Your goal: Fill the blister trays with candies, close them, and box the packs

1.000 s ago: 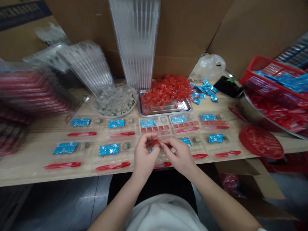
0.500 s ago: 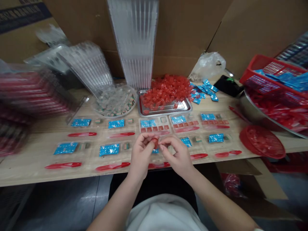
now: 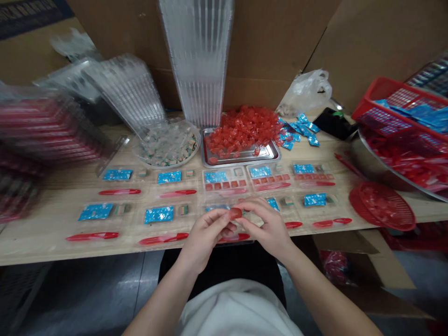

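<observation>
Red candy, apparently, pinched between opposing fingers.

The fingers partly hide a red sweet. Stacked trays at the left are blurred, and a red plastic basket runs off the right edge.

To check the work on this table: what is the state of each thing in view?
Left hand: pinching a red candy with the right hand.
Right hand: pinching the same candy.
Steel tray: heaped with red candies.
Round clear plate: full of small candies.
Plastic trays: lying flat, holding blue packets and red pieces.
</observation>
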Tool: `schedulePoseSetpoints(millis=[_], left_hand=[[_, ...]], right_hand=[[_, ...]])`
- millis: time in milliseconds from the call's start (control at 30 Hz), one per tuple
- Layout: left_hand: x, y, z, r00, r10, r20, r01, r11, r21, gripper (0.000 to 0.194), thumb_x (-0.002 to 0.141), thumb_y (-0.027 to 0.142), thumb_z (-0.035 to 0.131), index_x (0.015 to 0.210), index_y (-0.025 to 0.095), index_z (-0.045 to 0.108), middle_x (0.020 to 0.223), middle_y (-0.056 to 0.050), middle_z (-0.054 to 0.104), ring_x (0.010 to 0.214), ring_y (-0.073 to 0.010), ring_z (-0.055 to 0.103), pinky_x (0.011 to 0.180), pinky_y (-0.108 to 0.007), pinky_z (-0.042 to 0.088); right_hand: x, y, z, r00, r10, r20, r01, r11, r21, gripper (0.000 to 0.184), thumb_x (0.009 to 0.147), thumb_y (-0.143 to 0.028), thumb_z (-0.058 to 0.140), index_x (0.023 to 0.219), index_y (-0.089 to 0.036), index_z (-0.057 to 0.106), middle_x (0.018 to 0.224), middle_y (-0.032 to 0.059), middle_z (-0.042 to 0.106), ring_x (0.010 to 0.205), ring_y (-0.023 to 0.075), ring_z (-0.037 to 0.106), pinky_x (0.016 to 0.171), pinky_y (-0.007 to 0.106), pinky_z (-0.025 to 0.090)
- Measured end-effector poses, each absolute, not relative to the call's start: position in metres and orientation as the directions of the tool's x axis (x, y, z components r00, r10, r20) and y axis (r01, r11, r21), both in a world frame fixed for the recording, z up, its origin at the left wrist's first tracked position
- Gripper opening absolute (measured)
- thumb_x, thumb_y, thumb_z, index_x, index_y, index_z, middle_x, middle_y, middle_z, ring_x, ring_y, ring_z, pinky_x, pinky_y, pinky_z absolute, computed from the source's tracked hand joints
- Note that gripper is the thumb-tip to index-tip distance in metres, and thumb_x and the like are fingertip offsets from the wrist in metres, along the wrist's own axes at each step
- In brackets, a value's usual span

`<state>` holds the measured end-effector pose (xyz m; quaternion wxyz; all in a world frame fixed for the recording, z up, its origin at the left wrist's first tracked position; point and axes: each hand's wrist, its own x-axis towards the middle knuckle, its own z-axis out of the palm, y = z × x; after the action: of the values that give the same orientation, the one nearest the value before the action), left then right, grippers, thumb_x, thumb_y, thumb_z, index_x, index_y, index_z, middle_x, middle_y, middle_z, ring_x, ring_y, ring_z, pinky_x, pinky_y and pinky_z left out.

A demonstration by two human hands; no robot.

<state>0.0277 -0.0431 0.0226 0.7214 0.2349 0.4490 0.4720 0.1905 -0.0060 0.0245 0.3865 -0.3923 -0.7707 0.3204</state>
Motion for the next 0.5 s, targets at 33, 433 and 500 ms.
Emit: schedulePoseSetpoints(millis=[33, 433, 500], left_hand=[[0.027, -0.045, 0.023, 0.147, 0.897, -0.417, -0.461, 0.435, 0.774, 0.024, 0.078, 0.038, 0.064, 0.087, 0.015, 0.066, 0.076, -0.003, 0.065, 0.071, -0.0108, 0.059, 0.066, -0.021, 0.048], [0.025, -0.070, -0.004, 0.022, 0.978, 0.207, 0.571, -0.182, 0.800, 0.022, 0.087, 0.016, 0.051, 0.102, 0.024, 0.064, 0.099, -0.002, 0.069, 0.094, -0.0175, 0.061, 0.086, -0.033, 0.045], [0.019, -0.071, -0.011, 0.114, 0.955, 0.275, 0.687, -0.276, 0.672, 0.024, 0.086, 0.012, 0.050, 0.102, 0.024, 0.064, 0.104, -0.003, 0.068, 0.103, -0.0204, 0.059, 0.092, -0.038, 0.043]], right_hand=[[0.191, -0.007, 0.024, -0.399, 0.850, 0.343, 0.364, 0.490, -0.792, 0.022, 0.081, -0.019, 0.061, 0.103, -0.025, 0.064, 0.095, 0.0032, 0.065, 0.092, 0.0177, 0.058, 0.082, 0.034, 0.047], [0.200, -0.001, 0.018, -0.321, 0.922, 0.216, 0.455, 0.350, -0.819, 0.021, 0.083, -0.018, 0.057, 0.102, -0.022, 0.064, 0.096, 0.0047, 0.067, 0.088, 0.0175, 0.061, 0.078, 0.033, 0.051], [0.196, 0.014, 0.015, -0.392, 0.872, 0.293, 0.564, 0.480, -0.672, 0.028, 0.081, -0.013, 0.056, 0.107, -0.020, 0.062, 0.098, 0.0058, 0.067, 0.092, 0.0197, 0.058, 0.082, 0.035, 0.049]])
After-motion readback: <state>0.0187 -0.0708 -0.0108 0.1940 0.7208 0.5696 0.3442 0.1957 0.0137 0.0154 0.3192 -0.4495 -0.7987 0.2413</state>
